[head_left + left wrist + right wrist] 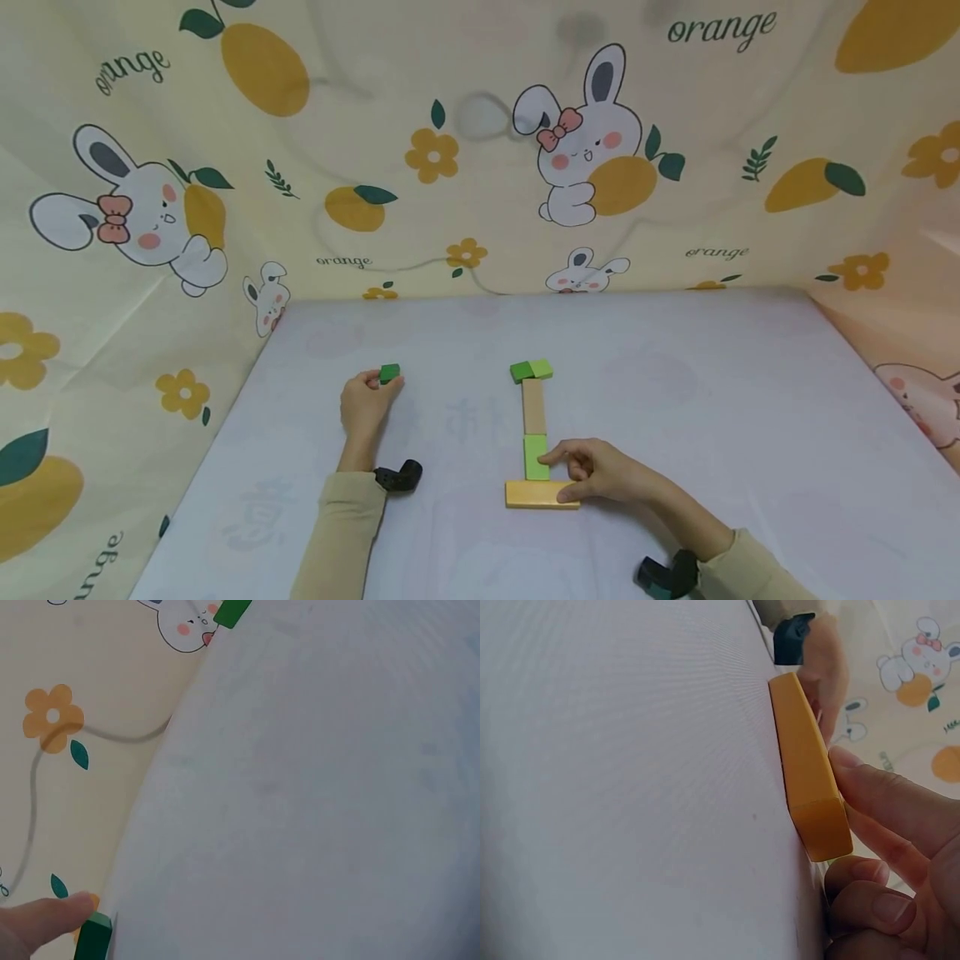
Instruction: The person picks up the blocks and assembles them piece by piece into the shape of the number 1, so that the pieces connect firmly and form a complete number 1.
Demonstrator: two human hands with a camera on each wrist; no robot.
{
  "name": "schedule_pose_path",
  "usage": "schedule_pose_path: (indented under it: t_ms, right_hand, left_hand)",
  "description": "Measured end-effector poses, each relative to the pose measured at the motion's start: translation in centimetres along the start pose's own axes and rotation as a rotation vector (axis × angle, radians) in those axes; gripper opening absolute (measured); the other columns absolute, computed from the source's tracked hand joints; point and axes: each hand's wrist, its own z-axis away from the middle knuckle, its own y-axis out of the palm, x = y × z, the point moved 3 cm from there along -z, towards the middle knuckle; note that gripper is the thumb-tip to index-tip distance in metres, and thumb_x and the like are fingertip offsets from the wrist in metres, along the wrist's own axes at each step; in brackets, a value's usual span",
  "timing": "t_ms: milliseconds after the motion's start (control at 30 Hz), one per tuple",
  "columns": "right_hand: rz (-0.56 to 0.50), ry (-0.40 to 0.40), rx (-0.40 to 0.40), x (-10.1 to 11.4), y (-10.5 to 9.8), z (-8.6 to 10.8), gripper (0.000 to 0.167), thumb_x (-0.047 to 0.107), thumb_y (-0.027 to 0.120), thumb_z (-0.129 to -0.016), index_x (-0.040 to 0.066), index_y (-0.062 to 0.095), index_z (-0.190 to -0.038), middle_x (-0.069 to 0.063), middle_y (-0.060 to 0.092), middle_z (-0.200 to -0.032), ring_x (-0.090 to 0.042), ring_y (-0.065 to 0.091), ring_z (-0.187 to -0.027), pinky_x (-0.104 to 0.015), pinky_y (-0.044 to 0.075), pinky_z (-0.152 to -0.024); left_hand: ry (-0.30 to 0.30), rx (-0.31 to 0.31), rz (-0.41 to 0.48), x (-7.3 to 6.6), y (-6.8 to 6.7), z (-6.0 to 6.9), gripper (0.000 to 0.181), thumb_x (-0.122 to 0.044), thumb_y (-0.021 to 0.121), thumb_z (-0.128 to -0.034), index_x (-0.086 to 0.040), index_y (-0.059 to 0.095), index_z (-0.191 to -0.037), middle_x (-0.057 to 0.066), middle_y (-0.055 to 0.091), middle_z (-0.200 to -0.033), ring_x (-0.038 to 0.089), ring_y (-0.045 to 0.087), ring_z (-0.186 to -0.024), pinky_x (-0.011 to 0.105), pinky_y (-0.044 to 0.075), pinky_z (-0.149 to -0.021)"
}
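Note:
My left hand (365, 406) pinches a small dark green block (389, 373) between thumb and fingers, left of a line of blocks. In the left wrist view, a finger lies against the held block's upper end. The line runs from a yellow-orange bar (531, 494) lying crosswise at the near end, through a light green block (536, 457) and a tan block (533, 407), to small dark green (521, 372) and light green (541, 369) blocks side by side. My right hand (607, 471) touches the bar with its thumb and reaches its index finger to the light green block.
A white cloth (420, 542) covers the table. Printed curtains with rabbits and oranges (465, 50) stand behind and at both sides. Dark wrist devices (400, 476) sit on both wrists.

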Motion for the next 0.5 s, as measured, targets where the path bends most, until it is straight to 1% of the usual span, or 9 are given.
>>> schedule_pose_path:
  t_ms: [100, 267, 400, 500]
  right_hand:
    - [-0.003, 0.003, -0.001, 0.01, -0.06, 0.04, 0.046, 0.016, 0.078, -0.078, -0.002, 0.063, -0.118, 0.006, 0.038, -0.065, 0.004, 0.035, -0.061, -0.016, 0.033, -0.058]
    - [-0.007, 0.009, -0.004, 0.1, -0.1, 0.11, 0.047, 0.016, 0.078, -0.078, -0.001, 0.063, -0.119, 0.007, 0.038, -0.066, 0.003, 0.036, -0.062, -0.016, 0.033, -0.057]
    - [-0.008, 0.004, -0.006, 0.16, -0.11, 0.13, 0.046, 0.015, 0.078, -0.078, -0.002, 0.063, -0.118, 0.008, 0.038, -0.066, 0.003, 0.036, -0.061, -0.016, 0.033, -0.057]
    - [-0.01, 0.001, -0.006, 0.14, -0.09, 0.13, 0.046, 0.015, 0.078, -0.078, -0.002, 0.063, -0.118, 0.008, 0.038, -0.066, 0.003, 0.036, -0.061, -0.016, 0.033, -0.057]
  left_hand:
    - [-0.001, -0.001, -0.009, 0.06, 0.1, -0.08, 0.051, -0.036, 0.072, -0.0823, -0.003, 0.065, -0.121, 0.01, 0.063, -0.096, 0.021, 0.056, -0.085, 0.021, 0.035, -0.059]
    - [-0.005, -0.006, -0.016, -0.03, 0.08, -0.13, 0.047, -0.034, 0.072, -0.0834, -0.003, 0.066, -0.118, 0.006, 0.06, -0.09, 0.019, 0.053, -0.081, 0.022, 0.034, -0.059]
    - [0.009, -0.002, -0.021, -0.18, -0.02, -0.1, 0.045, -0.032, 0.071, -0.0845, -0.002, 0.067, -0.117, 0.008, 0.062, -0.091, 0.02, 0.055, -0.08, 0.022, 0.034, -0.059]
    - [0.019, 0.011, -0.02, -0.25, -0.13, -0.02, 0.044, -0.031, 0.069, -0.0854, -0.002, 0.066, -0.118, 0.01, 0.064, -0.094, 0.021, 0.057, -0.083, 0.021, 0.035, -0.06]
